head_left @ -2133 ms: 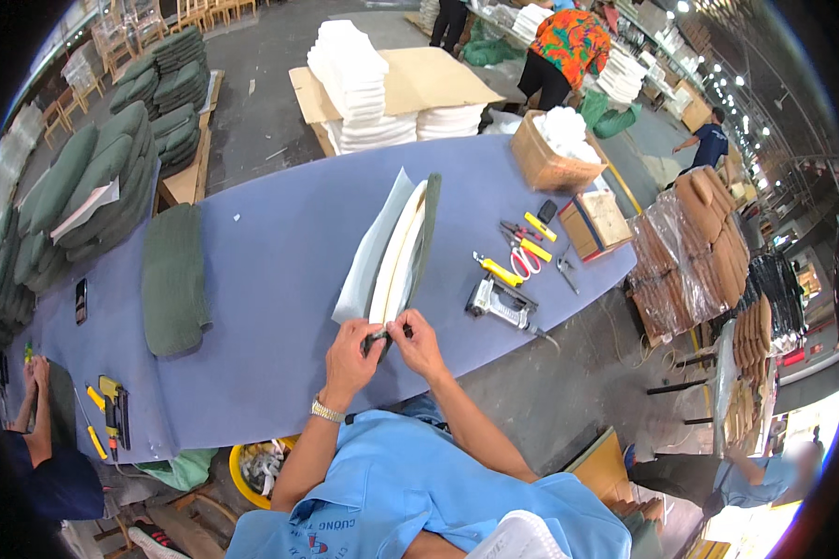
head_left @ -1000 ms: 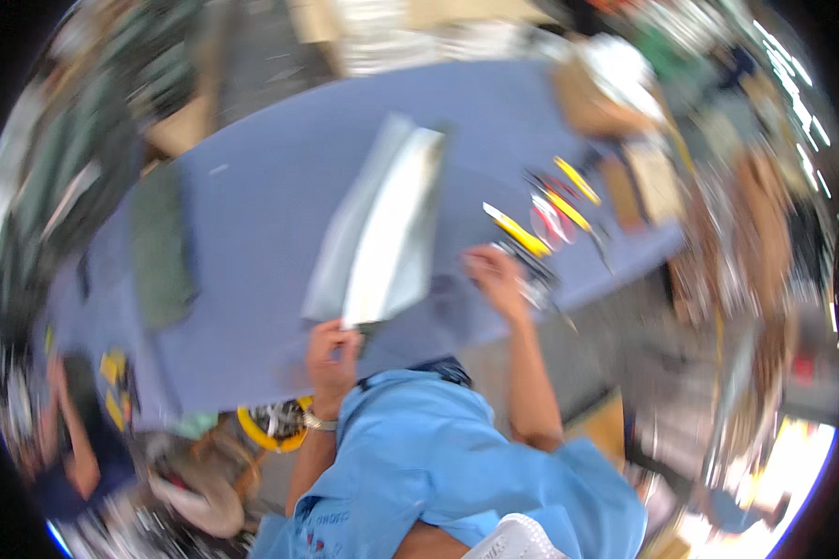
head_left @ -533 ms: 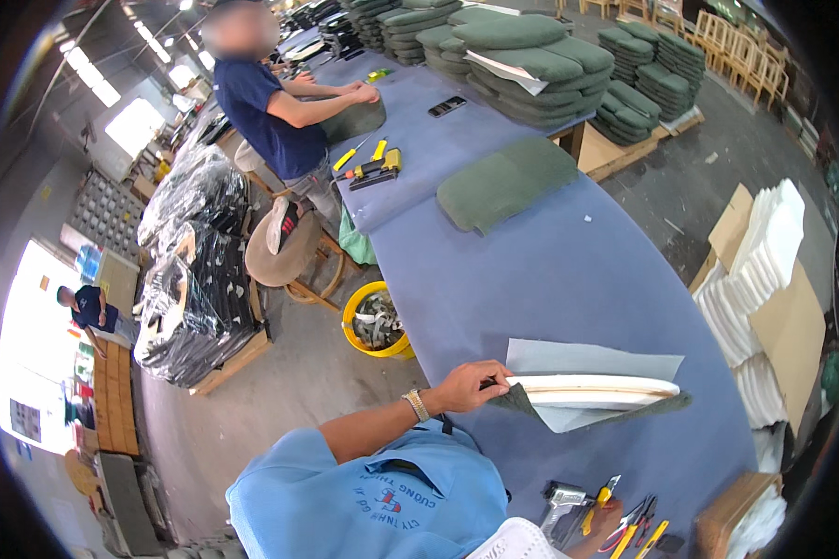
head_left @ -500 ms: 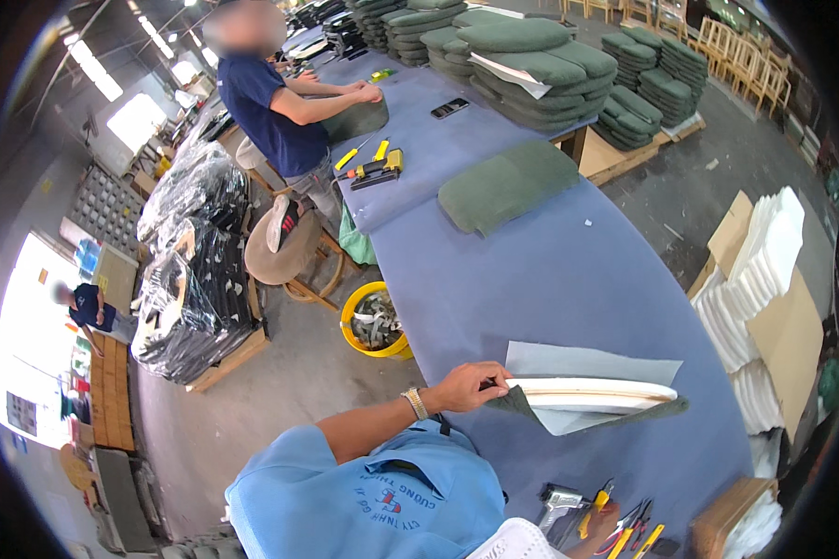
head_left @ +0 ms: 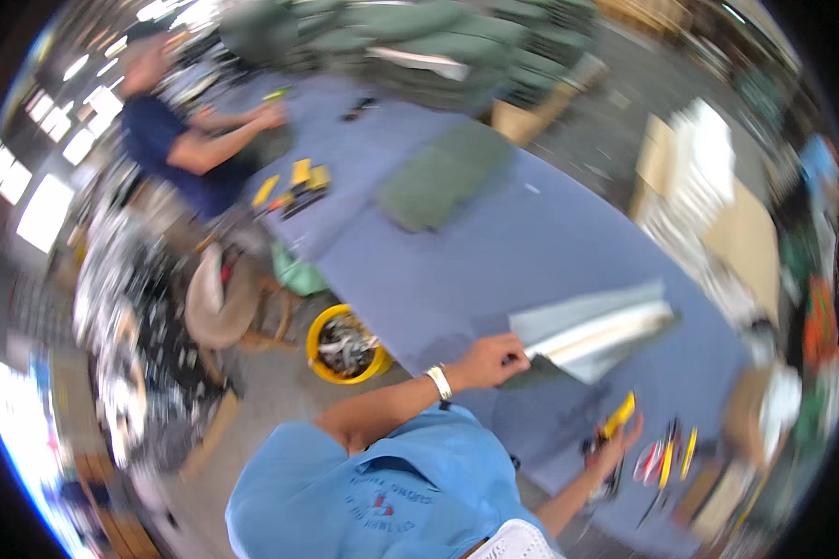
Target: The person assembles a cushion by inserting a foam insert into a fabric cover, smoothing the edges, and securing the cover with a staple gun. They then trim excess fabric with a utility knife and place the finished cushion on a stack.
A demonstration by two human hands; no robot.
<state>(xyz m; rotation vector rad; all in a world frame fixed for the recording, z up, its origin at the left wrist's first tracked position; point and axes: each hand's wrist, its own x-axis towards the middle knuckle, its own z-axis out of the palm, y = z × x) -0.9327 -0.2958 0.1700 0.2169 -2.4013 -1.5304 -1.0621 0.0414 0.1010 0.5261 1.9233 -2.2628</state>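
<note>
Your left hand pinches the near corner of the grey-and-white fabric panel lying on the blue table, while further right your right hand wraps around a yellow-handled tool beside the scattered hand tools.

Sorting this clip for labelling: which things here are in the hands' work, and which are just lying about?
In hand:
left hand gripping the end of the white foam panel in grey cover
right hand on the yellow-handled tool

Lying about:
green cushion
yellow bucket
other hand tools
white foam stacks
</note>
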